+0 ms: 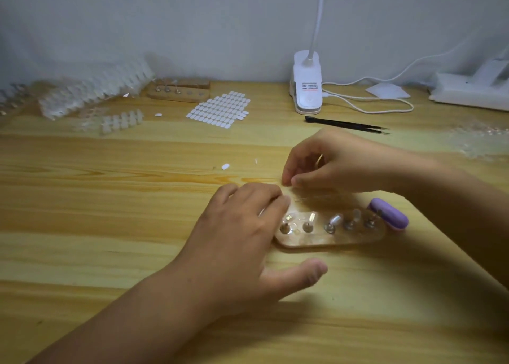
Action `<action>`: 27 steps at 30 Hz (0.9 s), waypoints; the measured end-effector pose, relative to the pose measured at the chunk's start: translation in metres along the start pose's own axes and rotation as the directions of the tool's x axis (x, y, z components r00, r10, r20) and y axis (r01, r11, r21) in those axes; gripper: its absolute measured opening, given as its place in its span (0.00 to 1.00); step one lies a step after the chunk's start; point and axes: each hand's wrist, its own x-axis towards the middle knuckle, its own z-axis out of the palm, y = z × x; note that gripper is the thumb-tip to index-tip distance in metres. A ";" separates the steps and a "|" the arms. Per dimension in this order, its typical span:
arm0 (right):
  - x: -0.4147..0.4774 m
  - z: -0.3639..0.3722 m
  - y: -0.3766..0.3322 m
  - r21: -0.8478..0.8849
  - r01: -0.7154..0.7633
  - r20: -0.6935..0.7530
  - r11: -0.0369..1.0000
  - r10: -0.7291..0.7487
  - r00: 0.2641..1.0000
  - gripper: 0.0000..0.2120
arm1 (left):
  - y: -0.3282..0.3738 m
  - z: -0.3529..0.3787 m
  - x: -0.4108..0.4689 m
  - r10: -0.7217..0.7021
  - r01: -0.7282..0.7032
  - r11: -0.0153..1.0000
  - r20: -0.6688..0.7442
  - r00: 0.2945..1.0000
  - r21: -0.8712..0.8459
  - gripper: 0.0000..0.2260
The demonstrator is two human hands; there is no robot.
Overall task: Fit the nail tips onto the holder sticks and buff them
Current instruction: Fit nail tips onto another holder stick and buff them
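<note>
Head camera: fitting clear tips onto the holder sticks, judging by the layout, with strips of spare tips stacked at the far-left back of the worktop and the sticks standing in a row in a clear base near the front edge, some seemingly capped already. Getting this step right probably calling for: pinning the base against skidding, lowering the tip straight over a bare stick, seating it squarely before letting go, and saving the purple buffer, parked at the base's right end, until after capping every stick. Reaching in from lower left with the left hand, open, fingers straight and spread, fingertips pressing on the base's left end, thumb stretched along the near side. Hovering just behind the base with the right hand, fingers curled, thumb and forefinger pinching what appears to be a clear nail tip, too small to confirm.
</note>
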 end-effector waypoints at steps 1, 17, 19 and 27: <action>-0.001 0.000 0.000 0.011 0.003 0.005 1.000 -0.003 1.000 0.07 | -0.001 -0.001 0.001 0.005 -0.005 1.000 -0.008 1.000 -0.006 0.37; -0.015 -0.001 0.007 0.010 0.045 -0.030 0.999 -0.044 0.999 0.10 | -0.010 0.008 0.009 0.045 -0.049 0.994 -0.046 0.998 -0.097 0.33; -0.014 0.003 0.006 0.037 0.057 -0.060 0.998 -0.055 0.997 0.10 | -0.010 0.009 0.010 0.043 -0.047 0.994 -0.046 0.998 -0.098 0.33; -0.018 0.006 0.005 0.067 0.056 -0.115 0.996 -0.048 0.992 0.07 | -0.010 0.010 0.012 0.035 -0.041 0.994 -0.057 0.998 -0.102 0.32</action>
